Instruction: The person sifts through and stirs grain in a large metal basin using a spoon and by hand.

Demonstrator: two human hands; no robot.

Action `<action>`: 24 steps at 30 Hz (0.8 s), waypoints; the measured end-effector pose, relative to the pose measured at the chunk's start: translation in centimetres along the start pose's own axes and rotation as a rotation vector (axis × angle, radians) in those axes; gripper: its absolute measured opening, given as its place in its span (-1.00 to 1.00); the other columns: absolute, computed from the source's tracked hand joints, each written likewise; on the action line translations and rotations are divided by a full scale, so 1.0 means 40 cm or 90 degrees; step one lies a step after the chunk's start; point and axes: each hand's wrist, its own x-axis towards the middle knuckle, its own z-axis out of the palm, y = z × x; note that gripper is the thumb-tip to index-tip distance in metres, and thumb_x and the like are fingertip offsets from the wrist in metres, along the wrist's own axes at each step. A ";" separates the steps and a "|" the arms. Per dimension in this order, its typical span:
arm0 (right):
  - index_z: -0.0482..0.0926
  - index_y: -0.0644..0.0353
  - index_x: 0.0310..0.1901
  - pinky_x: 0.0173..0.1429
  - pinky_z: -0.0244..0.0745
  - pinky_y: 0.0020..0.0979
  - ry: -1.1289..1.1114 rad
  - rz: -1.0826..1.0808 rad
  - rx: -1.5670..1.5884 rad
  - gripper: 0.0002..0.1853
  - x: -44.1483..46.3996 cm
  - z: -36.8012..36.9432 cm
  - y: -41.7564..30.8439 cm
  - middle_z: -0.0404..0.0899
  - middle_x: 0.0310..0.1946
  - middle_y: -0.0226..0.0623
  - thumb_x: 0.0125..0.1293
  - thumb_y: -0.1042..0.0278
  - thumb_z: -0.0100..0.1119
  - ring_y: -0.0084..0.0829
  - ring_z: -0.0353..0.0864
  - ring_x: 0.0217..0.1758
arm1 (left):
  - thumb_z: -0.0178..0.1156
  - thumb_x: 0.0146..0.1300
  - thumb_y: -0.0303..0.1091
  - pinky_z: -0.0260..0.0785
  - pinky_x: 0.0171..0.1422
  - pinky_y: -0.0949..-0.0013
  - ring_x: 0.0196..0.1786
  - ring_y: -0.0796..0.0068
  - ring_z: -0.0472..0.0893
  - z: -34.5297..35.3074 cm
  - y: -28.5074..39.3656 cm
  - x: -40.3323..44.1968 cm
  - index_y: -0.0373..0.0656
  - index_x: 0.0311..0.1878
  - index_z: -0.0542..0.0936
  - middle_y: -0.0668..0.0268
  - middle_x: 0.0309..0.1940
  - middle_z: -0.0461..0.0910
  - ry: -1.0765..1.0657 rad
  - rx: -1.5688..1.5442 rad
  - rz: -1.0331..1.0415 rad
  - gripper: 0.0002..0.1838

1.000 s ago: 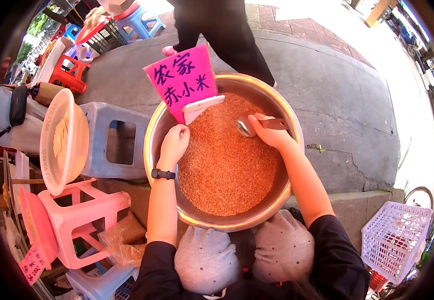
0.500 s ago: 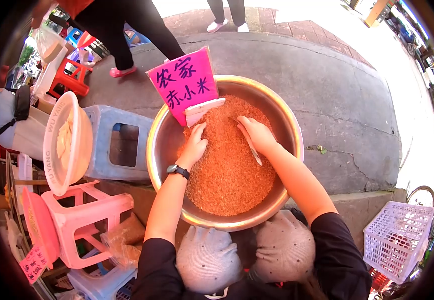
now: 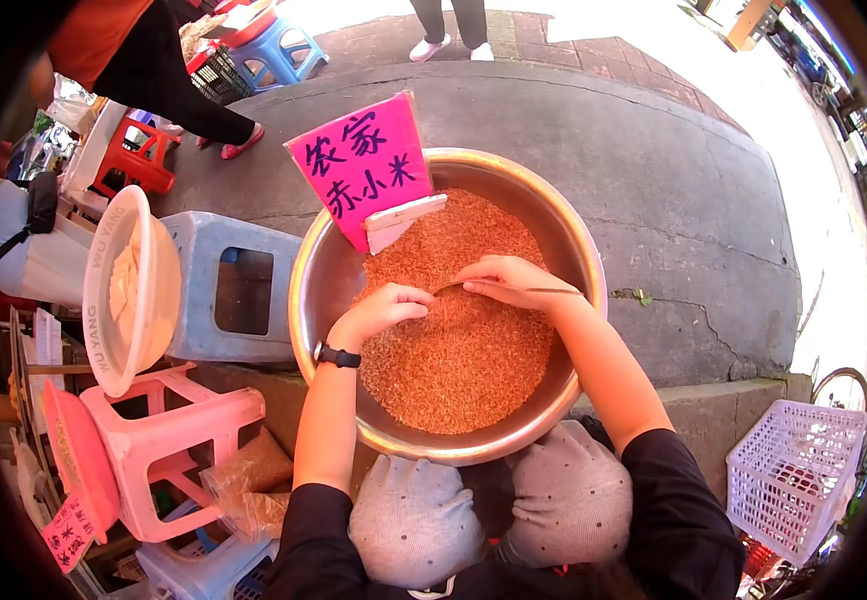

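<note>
Red-brown grains (image 3: 454,375) fill much of a wide metal basin (image 3: 586,240) standing before my knees. My right hand (image 3: 509,278) is closed on a thin flat tool (image 3: 557,291), seen nearly edge-on, so its exact kind does not show. One end of it points left, just over the grain. My left hand (image 3: 386,308), with a dark watch on its wrist, is closed with its fingertips close to that end; what it holds, if anything, is hidden. A pink handwritten sign (image 3: 359,165) stands tilted at the basin's far left, its white clip (image 3: 404,220) at the grain.
Left of the basin are a blue stool (image 3: 234,235), a tilted white-rimmed bowl (image 3: 126,350) and a pink stool (image 3: 169,420). A lilac plastic basket (image 3: 794,480) stands at the right. Two people stand beyond the basin on grey pavement.
Both hands have moved nearer to me and closer together over the grain. The tool has turned from steeply slanted to nearly level. The person at upper left has moved left.
</note>
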 end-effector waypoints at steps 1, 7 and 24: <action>0.55 0.10 -0.09 -0.11 0.40 -0.36 -0.048 0.020 0.039 -0.71 -0.002 -0.004 -0.003 0.56 -0.23 -0.21 0.25 0.16 0.04 -0.33 0.54 -0.20 | 0.08 0.13 -0.32 0.25 0.07 0.47 -0.06 0.51 0.47 -0.002 0.000 -0.006 -0.30 -0.05 0.53 0.27 -0.16 0.56 -0.048 0.006 0.008 -0.65; 0.55 0.13 -0.04 0.01 0.33 -0.48 -0.358 0.033 0.182 -0.71 -0.010 -0.031 -0.026 0.58 -0.21 -0.26 0.26 0.23 0.06 -0.49 0.50 -0.11 | 0.04 0.20 -0.27 0.23 0.14 0.42 0.00 0.43 0.48 -0.009 0.044 -0.043 -0.31 -0.12 0.57 0.18 -0.08 0.54 -0.333 -0.028 0.072 -0.68; 0.36 0.17 -0.40 -0.42 0.40 -0.15 0.269 0.202 -0.425 -0.89 -0.007 -0.022 0.024 0.53 -0.60 -0.23 0.15 0.33 -0.03 -0.15 0.55 -0.48 | -0.11 0.17 -0.14 0.31 -0.02 0.08 -0.16 -0.06 0.50 -0.017 -0.079 0.042 -0.39 -0.31 0.49 -0.11 -0.29 0.53 0.492 0.330 -0.131 -0.59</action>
